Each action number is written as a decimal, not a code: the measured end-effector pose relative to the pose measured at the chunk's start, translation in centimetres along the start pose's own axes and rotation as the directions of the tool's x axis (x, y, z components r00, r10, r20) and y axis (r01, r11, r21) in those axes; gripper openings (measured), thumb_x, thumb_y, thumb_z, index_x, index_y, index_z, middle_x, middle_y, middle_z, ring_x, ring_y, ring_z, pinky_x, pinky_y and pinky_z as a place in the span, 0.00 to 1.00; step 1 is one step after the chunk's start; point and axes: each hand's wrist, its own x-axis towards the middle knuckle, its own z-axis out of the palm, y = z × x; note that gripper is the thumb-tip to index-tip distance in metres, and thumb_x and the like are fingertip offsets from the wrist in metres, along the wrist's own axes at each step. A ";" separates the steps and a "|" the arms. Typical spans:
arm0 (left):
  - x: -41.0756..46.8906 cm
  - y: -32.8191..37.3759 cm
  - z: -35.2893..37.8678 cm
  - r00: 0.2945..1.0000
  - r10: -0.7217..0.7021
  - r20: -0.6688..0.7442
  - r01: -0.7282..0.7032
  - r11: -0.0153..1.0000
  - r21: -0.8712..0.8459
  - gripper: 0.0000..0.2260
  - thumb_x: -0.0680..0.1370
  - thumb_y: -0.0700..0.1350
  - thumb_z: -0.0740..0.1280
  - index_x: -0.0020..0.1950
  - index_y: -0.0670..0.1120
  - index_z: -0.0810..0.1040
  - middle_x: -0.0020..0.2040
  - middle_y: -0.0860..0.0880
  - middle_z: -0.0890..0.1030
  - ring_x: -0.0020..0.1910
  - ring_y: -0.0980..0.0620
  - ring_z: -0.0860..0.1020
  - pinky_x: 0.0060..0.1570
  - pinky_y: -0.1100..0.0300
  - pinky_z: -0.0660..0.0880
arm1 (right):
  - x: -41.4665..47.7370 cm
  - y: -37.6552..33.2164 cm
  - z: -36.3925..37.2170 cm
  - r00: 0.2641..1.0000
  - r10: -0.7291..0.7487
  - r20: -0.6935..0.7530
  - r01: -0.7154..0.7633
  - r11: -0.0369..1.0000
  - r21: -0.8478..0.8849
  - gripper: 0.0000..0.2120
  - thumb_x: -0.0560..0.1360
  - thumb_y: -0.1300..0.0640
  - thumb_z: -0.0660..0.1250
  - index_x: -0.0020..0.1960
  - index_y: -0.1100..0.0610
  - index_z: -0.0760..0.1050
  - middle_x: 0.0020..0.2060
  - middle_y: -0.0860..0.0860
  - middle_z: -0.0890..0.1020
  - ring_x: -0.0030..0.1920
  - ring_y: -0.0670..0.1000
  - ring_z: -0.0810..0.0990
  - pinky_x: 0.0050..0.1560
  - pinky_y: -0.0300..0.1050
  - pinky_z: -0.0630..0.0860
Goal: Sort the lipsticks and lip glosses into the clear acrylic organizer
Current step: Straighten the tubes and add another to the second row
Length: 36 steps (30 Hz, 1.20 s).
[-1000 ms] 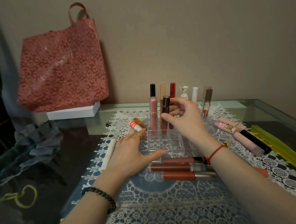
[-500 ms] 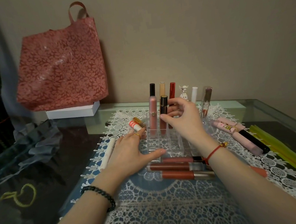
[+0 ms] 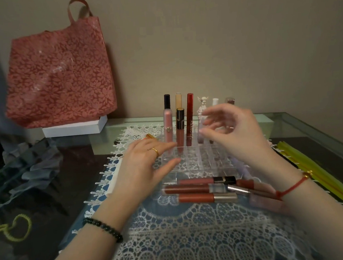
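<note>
Head view: the clear acrylic organizer (image 3: 199, 160) sits mid-worktop (image 3: 71, 157), with several tubes (image 3: 190, 120) upright in its back cells. At its left edge the left hand (image 3: 146, 164) rests flat, while the right hand (image 3: 233, 133) hovers open and empty. Best to brace the organizer, then lift one lip gloss (image 3: 197, 198) lying in front.

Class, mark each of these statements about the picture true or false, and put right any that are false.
1. The right hand grips a tube. False: it hovers open over the organizer, holding nothing.
2. Lip gloss tubes lie flat on the lace mat in front of the organizer. True.
3. The red bag lies flat on the mat. False: it stands against the wall on a white box.
4. The left hand lies at the organizer's left side. True.
5. The organizer is empty. False: several tubes, including a red tube, stand at its back.
</note>
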 end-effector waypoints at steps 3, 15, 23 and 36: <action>-0.2 0.4 0.2 0.986 0.106 0.127 -0.097 0.992 -0.076 0.12 0.69 0.51 0.67 0.48 0.49 0.81 0.44 0.53 0.83 0.44 0.54 0.80 0.47 0.50 0.76 | -1.7 0.8 -1.4 0.996 0.002 0.094 0.005 0.997 -0.075 0.14 0.66 0.63 0.71 0.46 0.48 0.76 0.39 0.46 0.81 0.40 0.40 0.79 0.42 0.31 0.76; -0.7 1.2 0.1 0.916 0.091 0.390 -0.072 0.995 -0.063 0.08 0.72 0.50 0.67 0.51 0.53 0.80 0.46 0.57 0.83 0.45 0.59 0.79 0.61 0.58 0.60 | -5.2 3.1 -2.7 0.915 0.092 0.393 0.122 0.865 -0.486 0.11 0.70 0.55 0.69 0.47 0.40 0.73 0.39 0.35 0.76 0.43 0.32 0.74 0.40 0.24 0.70; -0.8 1.9 -0.2 0.887 0.148 0.437 -0.154 0.988 -0.023 0.09 0.75 0.51 0.62 0.53 0.55 0.79 0.43 0.55 0.83 0.43 0.58 0.80 0.54 0.53 0.72 | -5.2 3.2 -2.4 0.895 0.106 0.433 0.158 0.833 -0.531 0.11 0.72 0.54 0.67 0.52 0.43 0.74 0.44 0.37 0.77 0.44 0.35 0.72 0.41 0.28 0.67; -0.5 2.6 -0.3 0.880 0.198 0.432 -0.171 0.980 -0.101 0.09 0.75 0.49 0.62 0.49 0.49 0.81 0.42 0.54 0.83 0.40 0.57 0.80 0.42 0.58 0.78 | -5.6 3.1 -2.0 0.882 0.110 0.458 0.160 0.844 -0.512 0.14 0.71 0.52 0.68 0.53 0.40 0.71 0.43 0.36 0.75 0.43 0.34 0.73 0.40 0.30 0.70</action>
